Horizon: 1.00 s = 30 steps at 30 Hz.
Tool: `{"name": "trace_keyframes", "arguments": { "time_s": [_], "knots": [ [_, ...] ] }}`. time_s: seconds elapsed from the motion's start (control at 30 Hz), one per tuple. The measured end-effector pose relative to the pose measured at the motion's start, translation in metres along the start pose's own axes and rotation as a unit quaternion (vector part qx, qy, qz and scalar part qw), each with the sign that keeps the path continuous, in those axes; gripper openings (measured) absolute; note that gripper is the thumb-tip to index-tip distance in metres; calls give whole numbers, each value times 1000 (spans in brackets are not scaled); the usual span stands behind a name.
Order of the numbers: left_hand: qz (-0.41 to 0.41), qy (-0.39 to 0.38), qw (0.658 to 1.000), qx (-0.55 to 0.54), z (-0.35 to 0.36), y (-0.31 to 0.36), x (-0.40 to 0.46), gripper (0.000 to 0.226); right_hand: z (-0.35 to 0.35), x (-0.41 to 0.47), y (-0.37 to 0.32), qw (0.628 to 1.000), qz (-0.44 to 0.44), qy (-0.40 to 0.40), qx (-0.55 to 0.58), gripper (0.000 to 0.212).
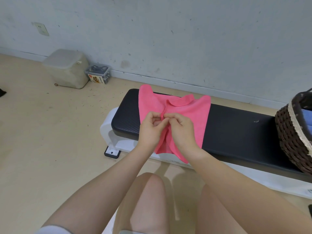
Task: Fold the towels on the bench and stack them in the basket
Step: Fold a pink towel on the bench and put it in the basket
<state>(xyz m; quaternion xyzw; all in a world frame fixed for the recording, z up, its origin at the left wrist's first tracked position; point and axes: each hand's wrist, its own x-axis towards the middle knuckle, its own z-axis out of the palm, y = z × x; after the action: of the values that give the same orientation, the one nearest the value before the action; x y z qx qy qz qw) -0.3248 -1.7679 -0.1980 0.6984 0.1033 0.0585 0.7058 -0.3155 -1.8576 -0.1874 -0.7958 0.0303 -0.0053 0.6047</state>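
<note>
While pinched (both hands), towel (177, 114) bunches.

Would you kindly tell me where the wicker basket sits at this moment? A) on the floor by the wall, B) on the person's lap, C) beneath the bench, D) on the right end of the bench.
D: the wicker basket rests on the black bench at its right end.

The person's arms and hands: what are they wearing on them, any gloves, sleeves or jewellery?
Nothing that shows. The left hand and right hand are bare, without gloves, and no rings or watch can be seen. Both forearms are uncovered right to the bottom of the picture; no sleeve shows on them.
</note>
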Motion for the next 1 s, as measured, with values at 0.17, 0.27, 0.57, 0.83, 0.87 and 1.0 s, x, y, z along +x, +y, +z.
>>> {"name": "trace_keyframes", "arguments": {
  "time_s": [0.17, 0.27, 0.57, 0.83, 0.87, 1.0],
  "knots": [
    [16, -8, 997, 78, 4, 16, 17, 17, -15, 1, -11, 995, 6, -24, 98, 44],
    [22, -7, 995, 101, 9, 24, 16, 19, -30, 4, -12, 996, -27, -43, 74, 48],
    [20, -42, 996, -77, 48, 94, -14, 15, -71, -21, -10, 968, -166, 66, -178, 45],
    [-33, -70, 967, -244, 55, 117, -44, 17, -115, -44, -2, 961, -109, 141, -213, 44],
    [-56, -81, 954, -284, 55, 116, -48, 17, -121, -47, 4, 955, -85, 138, -246, 41],
    [-121, -75, 893, -428, 55, 114, -61, 15, -144, -60, 23, 930, 33, 127, -344, 32]
  ]
}}
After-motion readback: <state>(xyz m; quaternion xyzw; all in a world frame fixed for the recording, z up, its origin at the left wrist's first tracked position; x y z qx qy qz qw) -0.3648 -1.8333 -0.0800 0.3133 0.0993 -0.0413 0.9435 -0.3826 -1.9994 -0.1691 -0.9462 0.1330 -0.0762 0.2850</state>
